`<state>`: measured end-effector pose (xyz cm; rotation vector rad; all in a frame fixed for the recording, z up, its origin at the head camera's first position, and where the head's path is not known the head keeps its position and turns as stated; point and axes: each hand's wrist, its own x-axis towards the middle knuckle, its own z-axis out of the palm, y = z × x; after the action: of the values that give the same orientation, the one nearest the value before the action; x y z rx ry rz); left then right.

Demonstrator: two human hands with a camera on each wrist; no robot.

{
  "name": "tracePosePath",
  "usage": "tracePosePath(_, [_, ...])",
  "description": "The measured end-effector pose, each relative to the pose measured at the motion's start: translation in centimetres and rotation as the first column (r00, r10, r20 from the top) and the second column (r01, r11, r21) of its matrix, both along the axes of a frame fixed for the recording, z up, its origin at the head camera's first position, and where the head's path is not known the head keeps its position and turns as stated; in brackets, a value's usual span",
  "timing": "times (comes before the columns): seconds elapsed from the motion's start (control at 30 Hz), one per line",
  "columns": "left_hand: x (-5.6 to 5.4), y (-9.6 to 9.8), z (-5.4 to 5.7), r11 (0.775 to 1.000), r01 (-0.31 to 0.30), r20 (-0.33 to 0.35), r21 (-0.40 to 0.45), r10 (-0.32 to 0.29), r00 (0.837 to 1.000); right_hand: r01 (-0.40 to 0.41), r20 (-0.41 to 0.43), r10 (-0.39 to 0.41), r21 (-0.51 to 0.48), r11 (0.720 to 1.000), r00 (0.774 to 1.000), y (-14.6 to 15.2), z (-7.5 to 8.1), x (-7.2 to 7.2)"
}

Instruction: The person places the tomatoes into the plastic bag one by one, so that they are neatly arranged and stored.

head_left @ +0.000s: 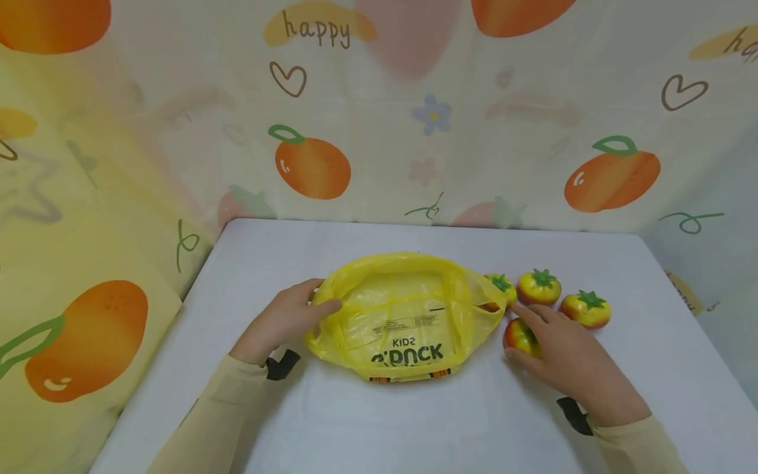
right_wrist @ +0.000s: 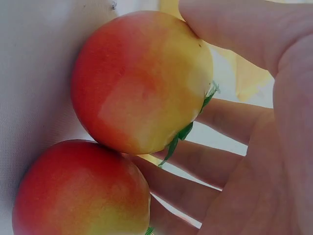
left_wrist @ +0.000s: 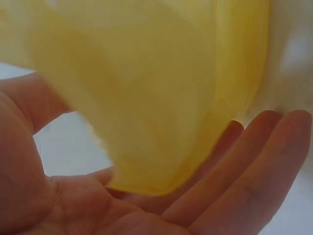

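A yellow plastic bag [head_left: 387,322] lies on the table with its mouth spread wide, dark lettering showing inside. My left hand [head_left: 287,319] holds its left edge, thumb over the rim and the other fingers outside. In the left wrist view a fold of the yellow bag [left_wrist: 146,98] hangs between thumb and fingers. Over at the right, my right hand [head_left: 562,359] grips a red and yellow tomato [head_left: 520,337] with a green leafy top. The thumb touches one side of this tomato [right_wrist: 142,83] and the fingers reach behind it.
Beyond my right hand sit more tomatoes: one [head_left: 500,289] against the bag's right end, one [head_left: 539,287] behind, and one [head_left: 586,309] farther right. A white cloth covers the table [head_left: 379,428]. Printed curtains [head_left: 379,118] hang along the back and sides.
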<state>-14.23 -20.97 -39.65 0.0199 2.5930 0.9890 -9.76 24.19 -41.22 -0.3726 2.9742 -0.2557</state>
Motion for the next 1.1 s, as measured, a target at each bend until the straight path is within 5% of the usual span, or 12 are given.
tracePosePath(0.67, [-0.1,-0.5,-0.2,1.000,-0.012,-0.019,-0.010,0.011,1.000,-0.002,0.028,0.002,-0.013,1.000,1.000,-1.2,0.4,-0.5])
tracePosePath(1.1, [0.1,-0.4,0.2,1.000,-0.017,-0.025,0.017,0.018,1.000,0.024,-0.021,-0.026,-0.089,0.996,0.999,-2.5,6.1,-0.8])
